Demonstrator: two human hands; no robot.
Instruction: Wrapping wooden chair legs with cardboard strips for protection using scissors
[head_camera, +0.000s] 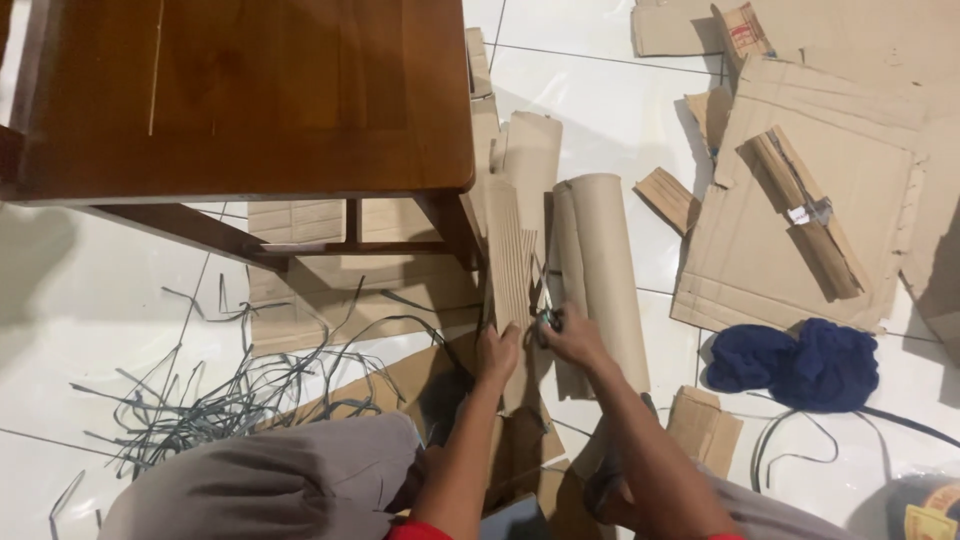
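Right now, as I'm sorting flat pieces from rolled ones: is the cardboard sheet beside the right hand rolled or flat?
Rolled: the cardboard sheet curls into a long tube on the floor tiles, beside the right hand.

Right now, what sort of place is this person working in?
Probably a room in a home used as a makeshift craft spot: white tiled floor, a wooden table, and flattened cardboard sheets with cut strips strewn around.

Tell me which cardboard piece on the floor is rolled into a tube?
The plain tan roll just above the right hand. It curls into a long tube, whereas the corrugated strip under the left hand and the big sheet lie flat.
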